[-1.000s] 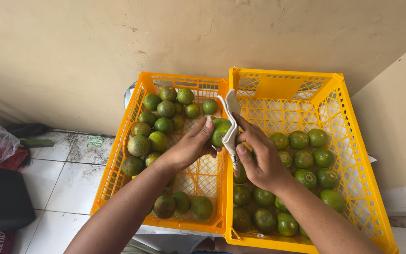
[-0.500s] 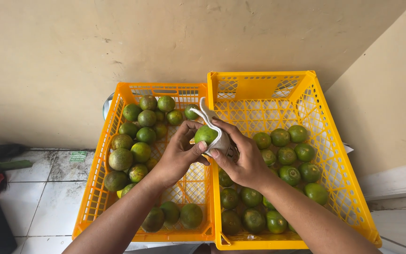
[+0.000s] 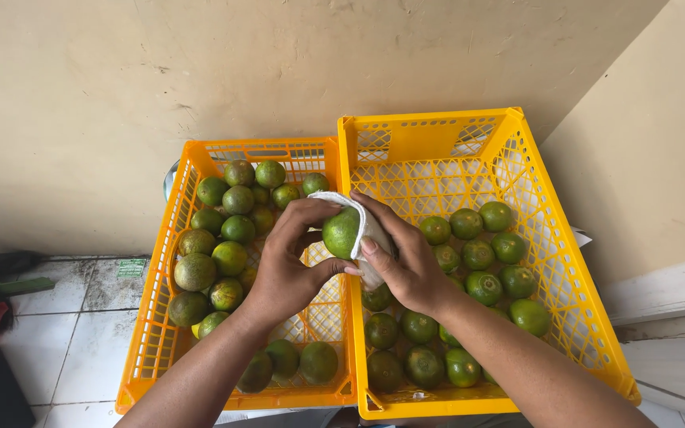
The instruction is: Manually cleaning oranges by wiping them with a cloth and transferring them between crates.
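Since 1 second ago the fruit (image 3: 341, 232) has risen above the seam between the 2 crates; left hand (image 3: 285, 265) grips it while right hand (image 3: 406, 265) presses the white cloth (image 3: 368, 238) around it, wiping underway.

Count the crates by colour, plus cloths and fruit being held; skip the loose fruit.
Orange plastic crate: 1
Yellow plastic crate: 1
White cloth: 1
Held green citrus fruit: 1
Total: 4
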